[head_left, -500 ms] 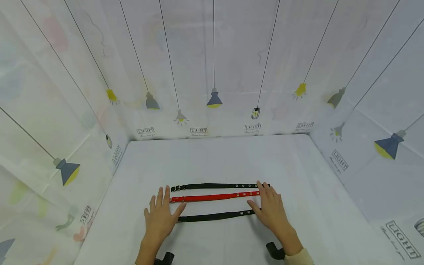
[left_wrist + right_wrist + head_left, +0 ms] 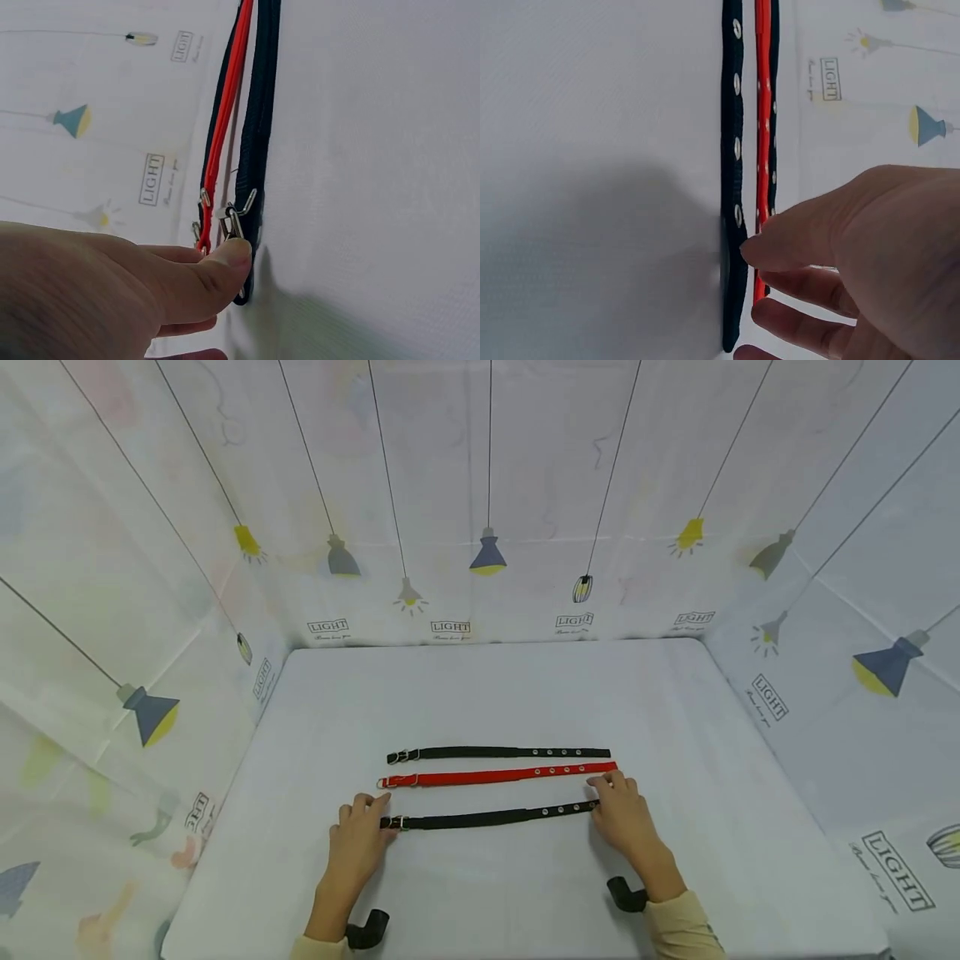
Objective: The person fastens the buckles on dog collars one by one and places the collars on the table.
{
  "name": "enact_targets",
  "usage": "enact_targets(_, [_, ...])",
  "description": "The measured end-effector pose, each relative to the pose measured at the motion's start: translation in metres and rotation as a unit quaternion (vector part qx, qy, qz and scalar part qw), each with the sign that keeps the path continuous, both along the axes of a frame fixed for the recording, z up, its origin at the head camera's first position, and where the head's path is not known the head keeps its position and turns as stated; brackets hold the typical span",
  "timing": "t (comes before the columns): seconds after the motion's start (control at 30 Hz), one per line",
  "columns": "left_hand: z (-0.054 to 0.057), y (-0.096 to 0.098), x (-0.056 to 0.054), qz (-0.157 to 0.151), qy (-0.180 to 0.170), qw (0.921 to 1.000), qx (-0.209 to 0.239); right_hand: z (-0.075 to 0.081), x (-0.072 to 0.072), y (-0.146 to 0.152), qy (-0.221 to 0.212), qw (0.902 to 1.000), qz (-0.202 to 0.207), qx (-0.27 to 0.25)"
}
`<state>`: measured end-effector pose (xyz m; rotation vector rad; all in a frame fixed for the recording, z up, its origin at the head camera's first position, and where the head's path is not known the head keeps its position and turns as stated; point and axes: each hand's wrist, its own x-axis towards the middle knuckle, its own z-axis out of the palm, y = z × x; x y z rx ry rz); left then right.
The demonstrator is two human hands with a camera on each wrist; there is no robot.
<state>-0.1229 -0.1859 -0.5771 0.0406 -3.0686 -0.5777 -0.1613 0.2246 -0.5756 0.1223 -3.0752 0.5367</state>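
Three narrow collars with metal buckles at the left and eyelets at the right lie side by side on the white table: a far black collar [image 2: 480,752], a red collar [image 2: 465,778] and a near black collar [image 2: 480,819]. My left hand [image 2: 358,841] pinches the near black collar's buckle end, thumb on top by the metal ring [image 2: 235,223]. At its other end, my right hand [image 2: 624,814] has loosely bent fingers. In the right wrist view, the thumb [image 2: 769,249] touches that collar's edge near the last eyelet, and the other fingers curve beside the strap, holding nothing.
A white cloth printed with hanging lamps [image 2: 488,556] surrounds the tabletop [image 2: 480,693] at the back and sides. Black angled pieces [image 2: 367,930] [image 2: 627,895] sit at both wrists.
My spread left hand has closed into a pinch on the near black collar's buckle end. The right fingers have bent and drawn back, uncovering the far collars' ends. The head view has tilted downward.
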Motion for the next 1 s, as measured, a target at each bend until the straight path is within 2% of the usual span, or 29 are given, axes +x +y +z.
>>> enact_targets(0.13, [-0.004, -0.002, 0.002, -0.006, 0.004, 0.9999, -0.011, -0.004, -0.003, 0.004, -0.011, 0.9999, -0.003, 0.013])
enact_targets(0.37, [-0.012, -0.006, 0.002, -0.005, 0.019, 0.9995, -0.025, -0.007, -0.003, 0.011, -0.001, 0.9995, 0.001, 0.032])
enact_targets(0.5, [-0.017, -0.008, 0.001, -0.009, 0.04, 0.9991, -0.008, -0.01, 0.0, 0.015, 0.003, 0.9998, -0.006, 0.021])
enact_targets(0.7, [-0.026, -0.016, 0.003, -0.008, 0.054, 0.9984, 0.016, -0.01, 0.0, 0.014, -0.028, 0.9995, -0.015, 0.0])
enact_targets(1.0, [-0.029, -0.018, -0.003, -0.015, 0.053, 0.9976, 0.042, -0.01, 0.003, 0.026, -0.045, 0.9987, -0.018, -0.014])
